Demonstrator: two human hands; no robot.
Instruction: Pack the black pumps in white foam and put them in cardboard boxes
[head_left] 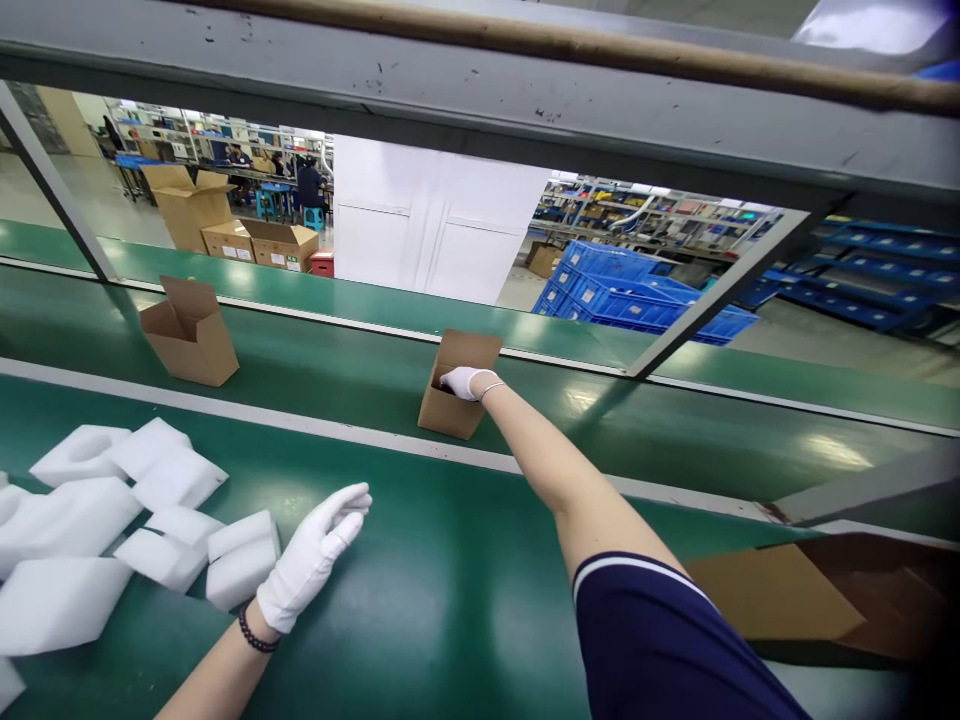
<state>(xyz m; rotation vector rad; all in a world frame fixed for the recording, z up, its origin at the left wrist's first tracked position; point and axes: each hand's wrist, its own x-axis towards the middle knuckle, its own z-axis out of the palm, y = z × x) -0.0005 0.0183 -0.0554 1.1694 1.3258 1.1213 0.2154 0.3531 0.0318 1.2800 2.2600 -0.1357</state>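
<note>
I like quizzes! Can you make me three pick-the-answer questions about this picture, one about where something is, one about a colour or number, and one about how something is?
1. Where is the white-gloved right hand?
A. at the open top of the small brown cardboard box
B. on the foam pile
C. on a blue crate

2. How many open brown boxes stand on the green conveyor belt?
A. one
B. two
C. five

3. How is the white-gloved left hand?
A. clenched round a box
B. holding foam
C. open, fingers stretched, holding nothing

Answers: 1 A, the right hand sits on that box's opening. 2 B, the second open brown cardboard box stands further left. 3 C, it hovers beside the white foam blocks.
</note>
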